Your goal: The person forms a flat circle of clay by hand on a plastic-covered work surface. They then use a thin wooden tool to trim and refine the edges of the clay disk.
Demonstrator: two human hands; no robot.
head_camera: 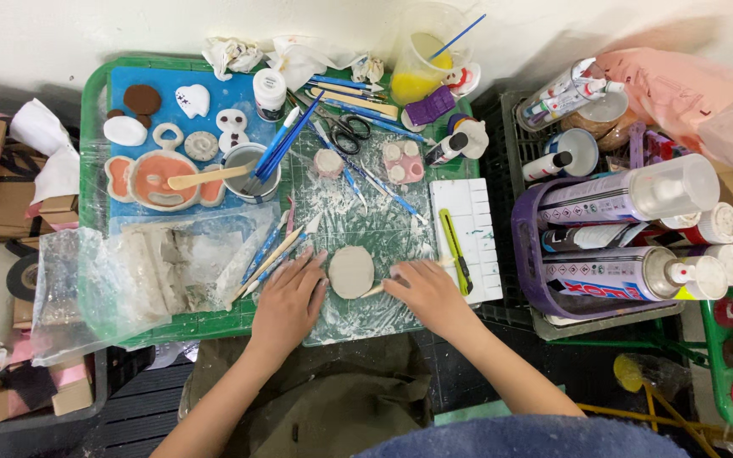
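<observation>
clay disc [351,272] lies between our flat left hand [286,297] at 9 o'clock and right hand [428,293], closed on a wooden tool [375,289] at 3 o'clock; we judge a slip could gouge its rim.

A cramped craft workshop; clay figures [163,174], brushes [277,148] and spray cans [629,271] crowd a dusty green table [95,93].

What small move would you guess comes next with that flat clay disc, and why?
Probably a short stroke along the clay disc's edge: the right hand holds a wooden tool with its tip at the rim, while the left hand steadies the other side.
</observation>
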